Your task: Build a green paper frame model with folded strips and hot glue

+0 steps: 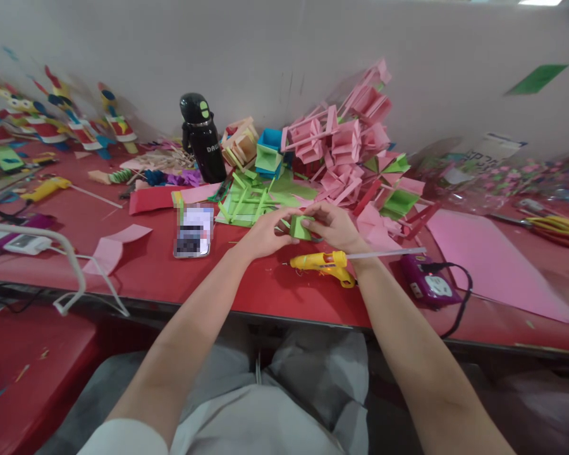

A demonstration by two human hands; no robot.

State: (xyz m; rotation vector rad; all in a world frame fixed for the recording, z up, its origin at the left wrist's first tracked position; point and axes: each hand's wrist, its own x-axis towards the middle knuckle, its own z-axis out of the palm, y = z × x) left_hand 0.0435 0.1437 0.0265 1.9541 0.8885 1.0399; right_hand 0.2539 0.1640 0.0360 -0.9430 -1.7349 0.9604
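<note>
A small folded piece of green paper [299, 228] is held between both hands over the red table. My left hand [271, 232] has its fingers closed on the paper's left side. On the other side, my right hand [332, 225] pinches its upper right edge. Just below the hands lies a yellow glue gun [323, 261], its nozzle to the left and a clear glue stick out of its back. Behind the hands are green paper strips [244, 201] and a heap of folded pink paper pieces [346, 142].
A phone [194, 231] lies left of my hands, with a black bottle [203, 139] behind it. A purple power socket [429, 281] with a black cord sits at the right, near pink sheets [497, 265]. Scissors [545, 225] lie far right; paper bird figures [71, 117] stand far left.
</note>
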